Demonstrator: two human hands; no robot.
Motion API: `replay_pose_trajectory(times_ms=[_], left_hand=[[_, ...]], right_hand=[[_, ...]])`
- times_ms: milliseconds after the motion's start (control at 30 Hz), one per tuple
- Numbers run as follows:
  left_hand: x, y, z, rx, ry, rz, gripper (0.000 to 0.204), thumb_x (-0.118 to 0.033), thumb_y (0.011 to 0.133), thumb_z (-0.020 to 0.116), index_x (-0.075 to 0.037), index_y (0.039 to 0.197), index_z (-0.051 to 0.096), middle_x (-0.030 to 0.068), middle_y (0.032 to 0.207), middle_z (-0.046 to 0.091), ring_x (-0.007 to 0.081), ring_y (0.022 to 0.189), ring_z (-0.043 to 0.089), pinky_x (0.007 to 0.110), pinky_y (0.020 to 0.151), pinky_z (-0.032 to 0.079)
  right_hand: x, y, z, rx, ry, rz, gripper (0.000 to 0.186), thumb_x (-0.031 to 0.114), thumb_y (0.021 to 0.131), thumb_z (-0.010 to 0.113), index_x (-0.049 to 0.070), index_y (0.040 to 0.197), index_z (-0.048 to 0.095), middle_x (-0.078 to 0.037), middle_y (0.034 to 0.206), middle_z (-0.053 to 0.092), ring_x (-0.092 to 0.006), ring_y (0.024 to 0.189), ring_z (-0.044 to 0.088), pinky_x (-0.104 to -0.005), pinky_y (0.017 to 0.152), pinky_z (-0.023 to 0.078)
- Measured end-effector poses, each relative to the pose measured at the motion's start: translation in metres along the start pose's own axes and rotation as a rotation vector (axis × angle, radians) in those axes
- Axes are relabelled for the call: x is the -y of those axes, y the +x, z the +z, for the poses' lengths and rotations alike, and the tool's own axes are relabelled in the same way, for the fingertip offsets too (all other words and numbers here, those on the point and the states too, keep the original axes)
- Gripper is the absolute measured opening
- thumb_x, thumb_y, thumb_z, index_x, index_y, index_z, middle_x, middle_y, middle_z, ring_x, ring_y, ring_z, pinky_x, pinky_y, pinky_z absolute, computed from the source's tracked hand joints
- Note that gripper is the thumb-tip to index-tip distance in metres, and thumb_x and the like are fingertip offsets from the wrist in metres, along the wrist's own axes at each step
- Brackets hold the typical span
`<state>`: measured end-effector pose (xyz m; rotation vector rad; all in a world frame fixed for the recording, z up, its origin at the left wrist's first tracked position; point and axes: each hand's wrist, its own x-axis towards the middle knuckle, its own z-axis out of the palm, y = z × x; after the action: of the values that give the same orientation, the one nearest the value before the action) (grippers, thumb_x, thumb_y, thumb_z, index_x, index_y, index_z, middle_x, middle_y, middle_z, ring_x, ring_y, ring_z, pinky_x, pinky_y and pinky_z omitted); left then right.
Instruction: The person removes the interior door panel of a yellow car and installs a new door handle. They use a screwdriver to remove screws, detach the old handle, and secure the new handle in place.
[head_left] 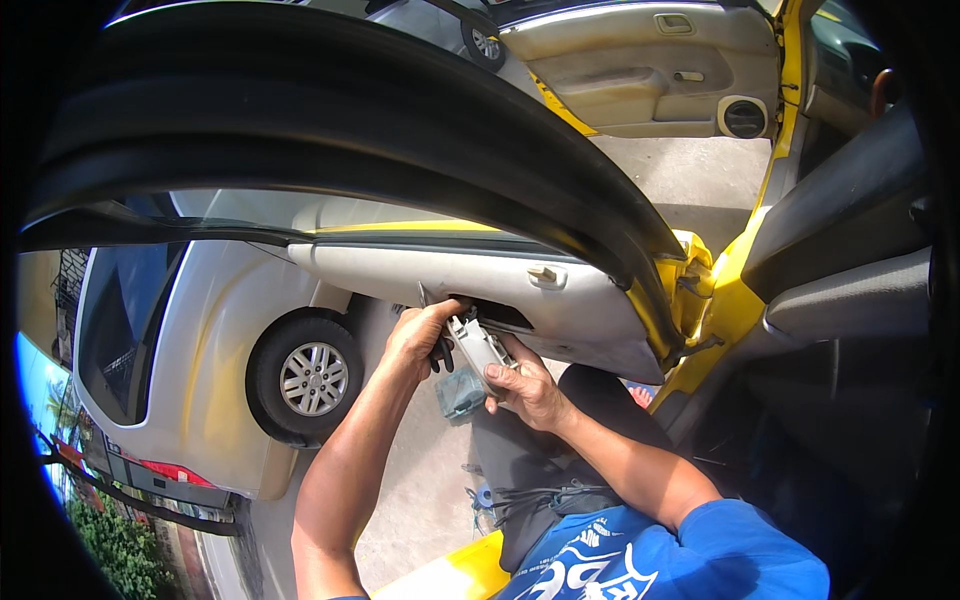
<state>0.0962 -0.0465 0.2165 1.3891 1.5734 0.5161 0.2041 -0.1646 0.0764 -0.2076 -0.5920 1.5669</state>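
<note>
My right hand (530, 388) is closed round a long grey plastic trim piece (480, 347), which looks like a door switch panel, and holds it tilted by the door. My left hand (418, 335) is closed round a black-handled tool (441, 354), perhaps pliers; a thin metal part sticks up beside the hand. The left thumb and fingertips reach the upper end of the trim piece, where small dark parts show. Just behind both hands is the light grey inner door panel (400, 268), with a dark slot (503, 313) open in its armrest. What the left fingertips pinch is too small to make out.
The door's black window frame (330, 90) arches over my hands. A door pull handle (546, 276) is on the panel. Below lies a greenish clear plastic box (461, 394) on the concrete. A silver car's wheel (314, 379) stands left; a seat (850, 300) is right.
</note>
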Motion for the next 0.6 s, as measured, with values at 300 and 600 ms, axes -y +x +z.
replay_pose_trajectory(times_ms=[300,600], left_hand=[[0.004,0.018,-0.003,0.099,-0.128,-0.188,0.012,-0.016,0.090,0.067,-0.006,0.088,0.072,0.0024,0.068,0.061,0.0099,0.051,0.048,0.029,0.046,0.035],[0.009,0.015,-0.009,0.252,-0.257,-0.189,0.011,-0.011,0.095,0.061,-0.004,0.095,0.069,0.0027,0.080,0.066,0.0077,0.058,0.057,0.027,0.051,0.046]], right_hand=[[0.031,-0.002,0.011,-0.075,-0.010,0.162,0.055,0.045,0.102,0.068,0.002,0.135,0.057,-0.004,0.103,0.058,-0.0109,0.080,0.066,-0.0253,0.056,0.058],[0.030,-0.009,0.017,-0.118,-0.212,0.034,0.062,0.041,0.103,0.069,-0.001,0.145,0.052,-0.010,0.118,0.063,-0.0149,0.093,0.068,-0.0280,0.077,0.059]])
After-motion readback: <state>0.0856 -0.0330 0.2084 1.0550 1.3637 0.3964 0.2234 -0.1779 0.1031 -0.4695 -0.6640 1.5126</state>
